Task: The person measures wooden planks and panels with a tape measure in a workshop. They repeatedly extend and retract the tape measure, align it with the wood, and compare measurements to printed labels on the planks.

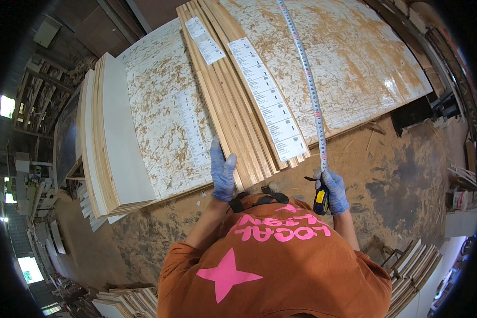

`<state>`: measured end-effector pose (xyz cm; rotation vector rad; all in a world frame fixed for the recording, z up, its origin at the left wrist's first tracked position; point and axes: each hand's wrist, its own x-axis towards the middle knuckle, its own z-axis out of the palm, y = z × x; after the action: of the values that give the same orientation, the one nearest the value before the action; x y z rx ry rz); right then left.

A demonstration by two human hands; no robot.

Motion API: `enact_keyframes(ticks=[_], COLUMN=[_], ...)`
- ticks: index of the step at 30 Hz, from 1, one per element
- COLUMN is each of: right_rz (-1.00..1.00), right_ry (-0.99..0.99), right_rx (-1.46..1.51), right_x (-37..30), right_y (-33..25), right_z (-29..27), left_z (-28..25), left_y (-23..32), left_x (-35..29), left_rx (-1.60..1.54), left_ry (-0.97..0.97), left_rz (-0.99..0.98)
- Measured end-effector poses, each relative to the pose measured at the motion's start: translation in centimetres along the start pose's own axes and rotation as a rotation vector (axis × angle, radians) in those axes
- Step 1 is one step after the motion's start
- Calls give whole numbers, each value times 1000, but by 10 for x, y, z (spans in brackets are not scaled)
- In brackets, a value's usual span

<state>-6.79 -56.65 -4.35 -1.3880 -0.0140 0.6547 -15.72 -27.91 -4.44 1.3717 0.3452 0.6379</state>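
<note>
A bundle of long wooden strips (225,90) lies lengthwise away from me on a scuffed white board table. My left hand (222,172), in a bluish glove, grips the near left corner of the bundle, thumb on top and fingers along its side. To the right of the bundle, my gloved right hand (333,193) is closed round a black and yellow tape measure (320,200). Its pale blade (308,79) runs out across the table to the far edge, beside the strips. Printed label sheets (267,98) and a shorter one (204,40) lie on top of the strips.
Another label sheet (192,127) lies on the table (153,79), left of the bundle. A stack of white-faced panels (114,138) stands at the table's left end. More boards (416,270) are piled at lower right. Sawdust covers parts of the floor (376,159).
</note>
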Motion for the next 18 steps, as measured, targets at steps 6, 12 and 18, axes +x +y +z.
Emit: enact_keyframes(ticks=[6,12,18], right_rz=[0,5,8], right_ry=[5,24,28], right_rx=[27,34,28], right_x=[0,1,-2], right_y=[2,8,11], right_z=[-4,-5,-6], left_z=[-5,25,58], left_y=[20,56,67], left_x=[17,53,82], left_rx=[613,989,1223], left_ry=[46,-213,-299], left_rz=[321,360,228])
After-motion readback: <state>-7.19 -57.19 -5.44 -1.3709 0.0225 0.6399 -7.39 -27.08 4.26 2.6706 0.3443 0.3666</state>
